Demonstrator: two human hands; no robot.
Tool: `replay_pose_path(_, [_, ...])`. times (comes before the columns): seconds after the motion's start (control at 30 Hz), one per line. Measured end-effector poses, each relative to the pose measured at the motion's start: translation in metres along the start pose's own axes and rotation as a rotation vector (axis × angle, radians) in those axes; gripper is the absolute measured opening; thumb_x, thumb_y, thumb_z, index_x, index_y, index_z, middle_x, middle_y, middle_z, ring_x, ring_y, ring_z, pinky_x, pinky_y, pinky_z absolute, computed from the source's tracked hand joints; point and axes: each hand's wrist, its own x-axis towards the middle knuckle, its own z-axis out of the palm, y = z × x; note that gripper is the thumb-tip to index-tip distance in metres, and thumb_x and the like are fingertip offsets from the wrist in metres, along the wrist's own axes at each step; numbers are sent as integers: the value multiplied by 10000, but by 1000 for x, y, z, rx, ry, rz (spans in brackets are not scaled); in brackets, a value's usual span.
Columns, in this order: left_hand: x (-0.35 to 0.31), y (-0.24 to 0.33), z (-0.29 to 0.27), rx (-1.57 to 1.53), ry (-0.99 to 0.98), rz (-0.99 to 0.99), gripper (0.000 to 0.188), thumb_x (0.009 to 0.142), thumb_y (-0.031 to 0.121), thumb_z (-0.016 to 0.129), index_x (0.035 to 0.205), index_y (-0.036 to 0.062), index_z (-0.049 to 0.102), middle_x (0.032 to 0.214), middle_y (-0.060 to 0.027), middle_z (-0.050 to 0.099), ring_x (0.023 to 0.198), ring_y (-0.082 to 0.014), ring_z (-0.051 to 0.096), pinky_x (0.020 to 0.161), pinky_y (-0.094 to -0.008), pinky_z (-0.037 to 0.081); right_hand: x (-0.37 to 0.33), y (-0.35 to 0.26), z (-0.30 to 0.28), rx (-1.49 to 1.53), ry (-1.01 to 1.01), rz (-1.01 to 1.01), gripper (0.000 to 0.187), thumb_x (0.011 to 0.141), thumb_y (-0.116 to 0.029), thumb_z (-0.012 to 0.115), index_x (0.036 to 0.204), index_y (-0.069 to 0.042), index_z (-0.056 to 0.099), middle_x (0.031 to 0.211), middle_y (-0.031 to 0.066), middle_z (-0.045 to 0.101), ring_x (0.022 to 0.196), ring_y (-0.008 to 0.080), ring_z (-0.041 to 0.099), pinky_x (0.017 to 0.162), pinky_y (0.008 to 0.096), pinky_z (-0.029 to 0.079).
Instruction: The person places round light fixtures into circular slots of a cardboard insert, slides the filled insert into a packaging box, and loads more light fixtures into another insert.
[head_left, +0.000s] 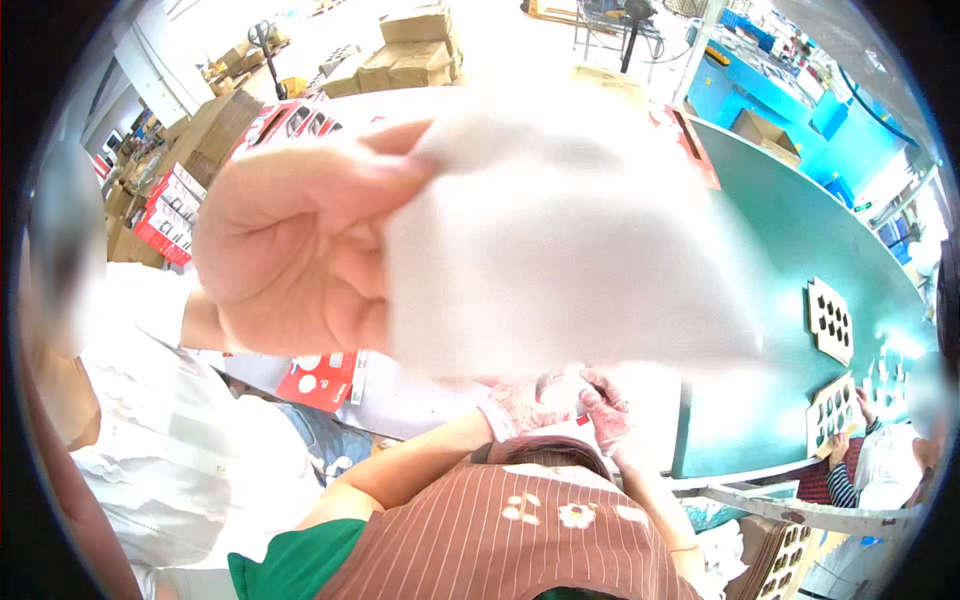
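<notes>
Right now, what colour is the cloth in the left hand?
White, plain; the cloth shows best in the head view.

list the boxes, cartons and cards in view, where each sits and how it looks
Red and white flat cartons: stacked at far left.
Brown cardboard boxes: piled at top centre.
Tan punched cards: lying on the green table, right.
Red and white carton: below the left hand, which holds a white cloth.

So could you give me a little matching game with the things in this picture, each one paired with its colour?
Things:
1. cloth held in the left hand
2. table
3. apron
4. gloves

Colours:
A. teal
B. brown with thin stripes
C. white
D. pink speckled

Pairs: 1-C, 2-A, 3-B, 4-D
</notes>
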Motion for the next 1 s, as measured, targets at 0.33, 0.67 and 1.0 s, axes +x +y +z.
replay_pose_path(0.33, [8, -3, -17, 579, 2, 119, 587, 698, 79, 791, 1244, 117, 580, 1278, -71, 509, 980, -154, 550, 778, -276, 497, 0, -42, -7, -331, -1, -654, 317, 722, 57, 693, 1019, -29, 622, 944, 98, 595, 787, 193, 603, 693, 308, 498])
replay_pose_path(0.67, [17, -80, -20, 202, 295, -474, 488, 780, 154, 737, 1207, 31, 536, 1034, -110, 623, 848, -158, 629, 716, -297, 556, 7, -17, -14, -800, 9, -295, 454, 779, -210, 733, 1167, -39, 572, 1158, 159, 577, 1049, 325, 572, 869, 392, 486])
replay_pose_path(1.0, [59, -146, -3, 426, 178, -612, 590, 803, 298, 702, 1271, 6, 493, 1052, -128, 628, 901, -200, 628, 773, -320, 525, 12, -17, -12, -1200, -128, 58, 739, 727, -443, 712, 1294, -33, 475, 1263, 165, 527, 1147, 343, 519, 958, 408, 442])
